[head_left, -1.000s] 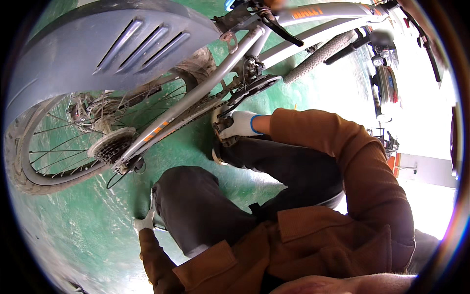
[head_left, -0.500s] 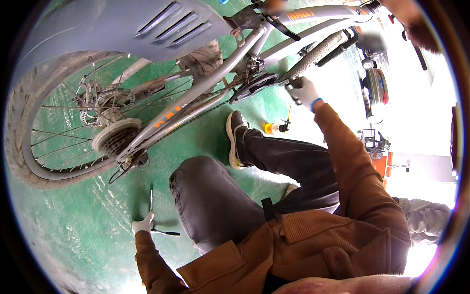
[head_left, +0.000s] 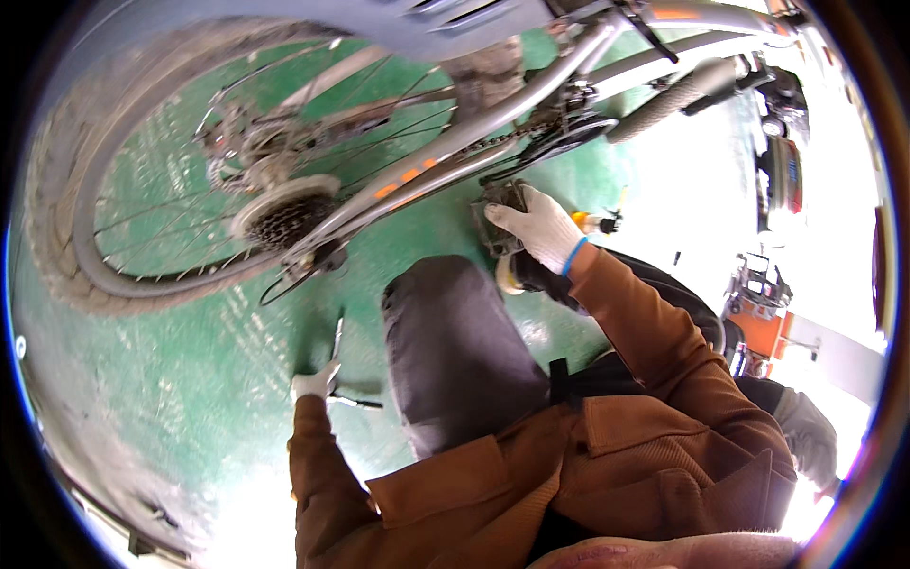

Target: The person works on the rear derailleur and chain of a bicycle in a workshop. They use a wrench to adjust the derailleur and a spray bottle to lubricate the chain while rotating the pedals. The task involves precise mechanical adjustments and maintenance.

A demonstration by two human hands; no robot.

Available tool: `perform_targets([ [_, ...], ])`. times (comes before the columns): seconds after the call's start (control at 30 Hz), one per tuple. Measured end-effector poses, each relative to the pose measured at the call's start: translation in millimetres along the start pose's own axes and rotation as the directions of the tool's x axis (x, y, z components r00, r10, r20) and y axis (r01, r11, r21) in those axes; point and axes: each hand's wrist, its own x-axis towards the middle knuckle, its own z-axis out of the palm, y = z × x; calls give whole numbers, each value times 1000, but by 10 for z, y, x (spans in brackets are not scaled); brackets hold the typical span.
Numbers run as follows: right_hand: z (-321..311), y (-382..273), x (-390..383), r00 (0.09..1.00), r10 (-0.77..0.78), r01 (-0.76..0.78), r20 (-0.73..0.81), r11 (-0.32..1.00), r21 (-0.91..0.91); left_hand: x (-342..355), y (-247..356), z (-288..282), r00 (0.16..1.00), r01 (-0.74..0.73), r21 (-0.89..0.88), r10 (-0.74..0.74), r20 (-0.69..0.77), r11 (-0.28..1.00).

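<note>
The bicycle's silver frame [head_left: 408,180] slants across the upper view, its rear wheel [head_left: 90,209] and cassette [head_left: 289,223] at the left. My right hand [head_left: 540,228], in a white glove, closes over a dark, blocky pedal [head_left: 495,213] below the chainring [head_left: 564,137]; my fingers hide part of it, and its edges are blurred. Low at the left, near the floor, my gloved left hand [head_left: 313,381] is closed around a wrench with thin metal arms [head_left: 338,339]. One arm points up and another, dark-tipped, points right; the hand hides their junction.
My bent knee [head_left: 441,332] stands between my hands. A small yellow bottle [head_left: 588,223] with a black top is on the green floor [head_left: 190,389] beyond my right hand. Farther right are a parked scooter [head_left: 782,175] and an orange box [head_left: 758,332] under a metal frame.
My right hand has come back toward me and leftward from beside the front of the crank, bringing the pedal along. My left hand stays with the wrench. The whole view has shifted.
</note>
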Motion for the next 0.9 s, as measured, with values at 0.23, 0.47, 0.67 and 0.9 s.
perform_targets([
  [0.23,-1167,1943,882,934,142,-219,-327,952,-213,-294,331,-79,996,-62,10,62,-58,998],
  [0.47,-2467,917,356,864,-218,-26,-455,881,-472,-231,166,79,999,-24,-126,29,35,992],
  [0.67,-1899,-278,-428,755,-386,122,-530,877,-465,-26,-57,87,999,-54,-85,54,-1,995],
  [0.9,-634,-405,-568,949,-156,193,-274,975,113,-236,319,-151,987,-2,-127,23,160,992],
])
